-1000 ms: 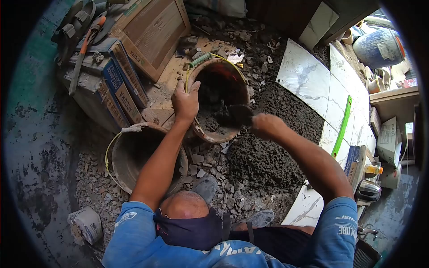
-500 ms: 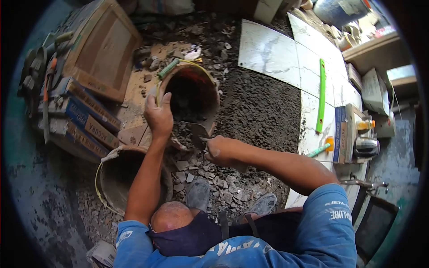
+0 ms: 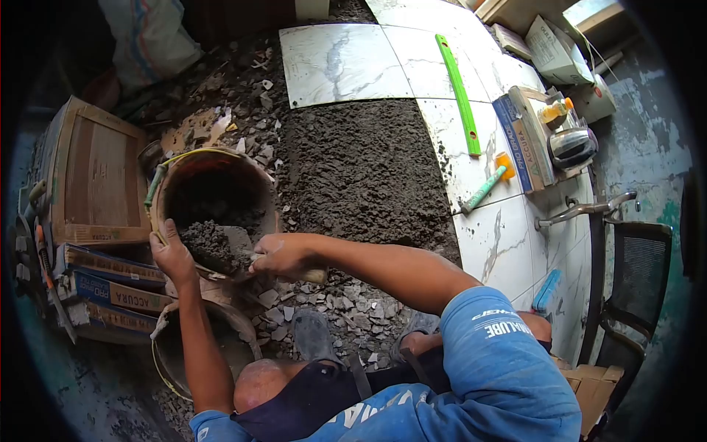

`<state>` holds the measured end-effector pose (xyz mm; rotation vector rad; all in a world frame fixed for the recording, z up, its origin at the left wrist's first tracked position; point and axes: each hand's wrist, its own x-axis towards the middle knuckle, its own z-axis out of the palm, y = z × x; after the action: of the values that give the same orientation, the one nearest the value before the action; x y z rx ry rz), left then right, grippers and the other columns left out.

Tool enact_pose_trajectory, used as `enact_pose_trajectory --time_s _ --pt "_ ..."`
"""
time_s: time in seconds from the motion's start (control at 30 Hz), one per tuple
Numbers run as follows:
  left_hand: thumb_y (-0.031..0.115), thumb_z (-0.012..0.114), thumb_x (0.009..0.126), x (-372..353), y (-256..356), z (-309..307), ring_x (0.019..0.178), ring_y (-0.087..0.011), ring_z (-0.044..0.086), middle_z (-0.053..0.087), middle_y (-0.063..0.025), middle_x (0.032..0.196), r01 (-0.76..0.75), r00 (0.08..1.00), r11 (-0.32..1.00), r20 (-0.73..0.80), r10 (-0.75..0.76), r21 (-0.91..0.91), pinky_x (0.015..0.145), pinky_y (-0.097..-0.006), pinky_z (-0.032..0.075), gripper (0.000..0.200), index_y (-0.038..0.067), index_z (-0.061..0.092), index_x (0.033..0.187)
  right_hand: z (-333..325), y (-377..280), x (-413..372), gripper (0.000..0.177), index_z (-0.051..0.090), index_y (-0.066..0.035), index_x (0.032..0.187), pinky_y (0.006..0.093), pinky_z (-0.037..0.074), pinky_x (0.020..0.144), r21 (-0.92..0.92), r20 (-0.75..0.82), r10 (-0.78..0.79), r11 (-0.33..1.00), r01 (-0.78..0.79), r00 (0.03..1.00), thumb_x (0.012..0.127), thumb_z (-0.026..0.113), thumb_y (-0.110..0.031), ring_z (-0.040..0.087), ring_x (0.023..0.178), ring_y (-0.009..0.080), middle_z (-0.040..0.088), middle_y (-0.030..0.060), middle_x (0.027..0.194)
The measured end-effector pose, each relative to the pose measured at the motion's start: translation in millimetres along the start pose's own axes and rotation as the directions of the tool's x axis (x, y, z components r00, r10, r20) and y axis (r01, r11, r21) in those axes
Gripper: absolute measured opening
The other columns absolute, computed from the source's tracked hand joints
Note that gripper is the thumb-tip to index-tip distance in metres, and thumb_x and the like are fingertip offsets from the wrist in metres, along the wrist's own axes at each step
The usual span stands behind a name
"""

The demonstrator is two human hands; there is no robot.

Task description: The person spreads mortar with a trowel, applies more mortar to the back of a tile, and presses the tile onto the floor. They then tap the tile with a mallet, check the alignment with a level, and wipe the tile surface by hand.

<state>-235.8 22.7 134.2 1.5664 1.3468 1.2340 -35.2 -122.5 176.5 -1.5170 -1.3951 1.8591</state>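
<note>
A bucket (image 3: 254, 173) lies tilted with its mouth facing me, dark wet mortar (image 3: 208, 241) inside. My left hand (image 3: 174, 256) is closed on the lower left of its rim, the thumb pointing up along the edge. In my right hand (image 3: 283, 255) is a trowel (image 3: 237, 243), its blade inside the bucket mouth against the mortar. The wooden end of its handle sticks out below my fist. Right of the bucket spreads a bed of rough mortar (image 3: 361, 169), bordered by white marbled tiles (image 3: 339, 62).
A green level (image 3: 458, 96) and a mallet (image 3: 486, 188) lie on the tiles. A second bucket (image 3: 247, 335) stands by my left forearm. Tile boxes (image 3: 121, 291) are stacked at left. Broken shards (image 3: 342, 317) cover the ground around my feet. A chair (image 3: 637, 272) stands at right.
My view has shifted, so the bucket and tiles appear farther left. The trowel has gone from the bucket's lower edge into its mouth, against the mortar. My left hand stays on the rim.
</note>
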Motion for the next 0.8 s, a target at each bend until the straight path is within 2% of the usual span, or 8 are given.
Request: enact_pose_trajectory --time_s 0.2,0.33,0.43,0.47,0.53,0.7,0.73,0.8 --pt "0.037 0.058 0.097 24 -18 -21 0.095 -0.0181 0.056 0.062 -0.0132 0.107 0.179 0.983 0.983 -0.036 -0.178 0.036 0.085 -0.0309 0.045 0.050 -0.009 0.053 0.117 1 32 -31 0.030 0.056 -0.004 0.082 0.0283 0.047 0.049 0.363 -0.009 0.005 0.932 -0.001 1.000 0.095 0.053 -0.031 0.055 0.056 0.0117 0.056 0.0018 0.068" --pt "0.040 0.056 0.097 47 -44 -44 0.091 -0.0185 0.057 0.062 -0.0129 0.104 0.240 0.971 0.971 -0.006 -0.240 0.004 0.082 -0.0321 0.047 0.051 -0.008 0.054 0.115 -17 49 -103 0.030 0.050 -0.006 0.083 0.0252 0.046 0.048 0.479 -0.128 0.201 0.870 -0.117 0.971 0.096 0.054 -0.034 0.053 0.056 0.0086 0.053 -0.0006 0.070" --pt "0.047 0.054 0.096 66 -67 -66 0.086 -0.0204 0.056 0.061 -0.0131 0.097 0.237 0.971 0.927 -0.041 -0.236 0.291 0.079 -0.0339 0.046 0.057 -0.007 0.056 0.112 -28 68 -149 0.030 0.050 -0.005 0.084 0.0317 0.049 0.053 0.285 -0.401 0.332 0.931 -0.227 0.854 0.095 0.054 -0.033 0.055 0.057 0.0134 0.054 0.0045 0.068" --pt "0.051 0.053 0.095 69 -72 -70 0.082 -0.0217 0.054 0.060 -0.0126 0.092 0.216 0.976 0.904 -0.077 -0.203 0.368 0.077 -0.0351 0.046 0.060 -0.007 0.057 0.109 -34 79 -159 0.031 0.054 -0.002 0.090 0.0399 0.052 0.064 -0.043 -0.538 0.213 0.960 -0.278 0.816 0.094 0.054 -0.033 0.063 0.067 0.0239 0.061 0.0127 0.074" --pt "0.050 0.053 0.095 81 -94 -84 0.080 -0.0206 0.053 0.060 -0.0114 0.090 0.217 0.976 0.882 -0.070 -0.208 0.418 0.076 -0.0351 0.045 0.058 -0.007 0.057 0.105 -44 96 -157 0.038 0.053 0.001 0.109 0.0469 0.053 0.079 -0.271 -0.656 0.276 0.782 -0.561 0.702 0.096 0.048 -0.034 0.065 0.091 0.0405 0.066 0.0249 0.095" --pt "0.048 0.053 0.096 96 -150 -119 0.075 -0.0198 0.052 0.058 -0.0093 0.083 0.349 0.934 0.843 -0.081 -0.347 0.410 0.072 -0.0351 0.044 0.055 -0.006 0.057 0.096 -82 151 -158 0.036 0.053 -0.004 0.107 0.0452 0.054 0.074 -0.422 -0.817 0.103 0.564 -0.710 0.567 0.097 0.046 -0.037 0.066 0.082 0.0338 0.063 0.0190 0.097" --pt "0.046 0.052 0.096 93 -149 -121 0.073 -0.0197 0.050 0.056 -0.0089 0.080 0.319 0.944 0.817 -0.084 -0.320 0.480 0.070 -0.0355 0.043 0.052 -0.006 0.057 0.093 -83 159 -164 0.038 0.055 -0.005 0.104 0.0453 0.054 0.071 -0.557 -0.799 -0.121 0.516 -0.650 0.589 0.097 0.045 -0.041 0.066 0.079 0.0328 0.063 0.0174 0.096" --pt "0.044 0.052 0.097 93 -146 -120 0.071 -0.0197 0.049 0.055 -0.0084 0.076 0.290 0.953 0.783 -0.087 -0.292 0.550 0.069 -0.0359 0.043 0.051 -0.006 0.056 0.090 -86 154 -167 0.040 0.056 -0.005 0.103 0.0459 0.054 0.071 -0.606 -0.681 0.079 0.497 -0.621 0.728 0.097 0.045 -0.043 0.066 0.080 0.0328 0.064 0.0169 0.095"
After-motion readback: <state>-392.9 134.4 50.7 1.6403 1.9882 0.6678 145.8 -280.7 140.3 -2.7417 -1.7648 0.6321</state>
